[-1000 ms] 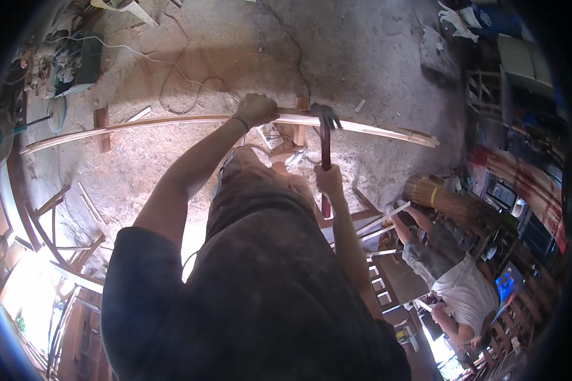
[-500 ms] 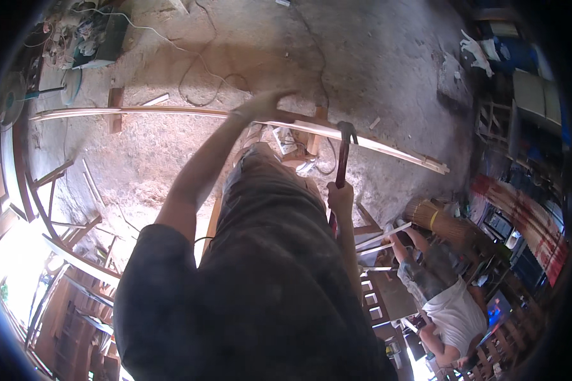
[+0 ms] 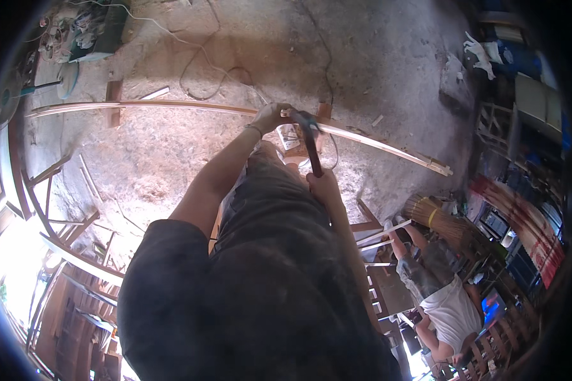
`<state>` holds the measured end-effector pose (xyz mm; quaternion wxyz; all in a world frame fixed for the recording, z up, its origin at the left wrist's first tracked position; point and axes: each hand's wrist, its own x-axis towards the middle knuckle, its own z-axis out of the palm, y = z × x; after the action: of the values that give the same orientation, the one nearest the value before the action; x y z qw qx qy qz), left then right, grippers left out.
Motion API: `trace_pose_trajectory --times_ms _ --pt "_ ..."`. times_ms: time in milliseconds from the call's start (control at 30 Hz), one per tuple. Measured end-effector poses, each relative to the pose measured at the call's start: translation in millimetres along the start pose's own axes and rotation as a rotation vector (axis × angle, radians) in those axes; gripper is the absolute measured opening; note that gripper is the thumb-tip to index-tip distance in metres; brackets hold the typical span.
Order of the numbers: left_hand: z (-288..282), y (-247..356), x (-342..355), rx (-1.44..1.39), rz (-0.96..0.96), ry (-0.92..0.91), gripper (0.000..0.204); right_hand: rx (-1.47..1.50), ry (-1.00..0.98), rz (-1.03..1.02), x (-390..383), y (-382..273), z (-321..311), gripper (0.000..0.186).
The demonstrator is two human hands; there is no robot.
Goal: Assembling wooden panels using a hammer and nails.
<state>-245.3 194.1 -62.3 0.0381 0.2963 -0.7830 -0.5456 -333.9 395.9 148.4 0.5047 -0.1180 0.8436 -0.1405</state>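
A long, thin wooden strip point(image 3: 375, 143) runs crosswise ahead of me, bowed by the lens. My left hand point(image 3: 273, 117) is closed around it near its middle; whether a nail is also in the fingers is too small to tell. In my right hand point(image 3: 325, 187) is a hammer point(image 3: 312, 149), gripped by its dark reddish handle. The hammer's head is right beside my left fingertips, over the strip, and looks slightly blurred. Beneath the strip, short wooden blocks point(image 3: 114, 116) show at the left and near the hammer.
Cables point(image 3: 200, 51) snake over the dusty floor beyond the strip. A wooden frame point(image 3: 51, 190) stands on the left. At the lower right a person in a white shirt point(image 3: 451, 310) works near a straw bundle point(image 3: 435, 216). A white power strip point(image 3: 288, 136) lies close to my legs.
The hammer has swung left, its head now next to my left hand. My left hand, earlier stretched out over the strip, has closed on it and shifted slightly right.
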Motion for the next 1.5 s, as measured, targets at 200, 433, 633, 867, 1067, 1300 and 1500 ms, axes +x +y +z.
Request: trace_pose_trajectory --times_ms 200,433,633,867,1067,1300,1500 --pt "5 -9 1 0.041 -0.006 0.012 0.044 -0.005 0.138 -0.294 -20 -10 -7 0.026" --pt "10 -14 2 -0.068 0.073 0.068 0.037 0.039 0.02 -0.053 -1 13 2 0.027" --pt "-7 6 2 -0.049 0.019 -0.028 0.042 0.162 0.304 -0.183 -16 83 -16 0.023" --pt "-75 60 24 0.251 -0.006 -0.556 0.101 0.575 0.513 0.065 -49 150 -31 0.025" --pt "3 148 60 0.273 0.221 -0.336 0.09 0.785 0.585 0.178 -74 209 -51 0.02" --pt "103 159 72 0.567 0.42 -0.22 0.054 1.002 0.785 0.167 -52 334 -149 0.016" --pt "102 171 65 0.699 0.309 -0.207 0.044 1.103 0.725 -0.001 38 476 -314 0.029"
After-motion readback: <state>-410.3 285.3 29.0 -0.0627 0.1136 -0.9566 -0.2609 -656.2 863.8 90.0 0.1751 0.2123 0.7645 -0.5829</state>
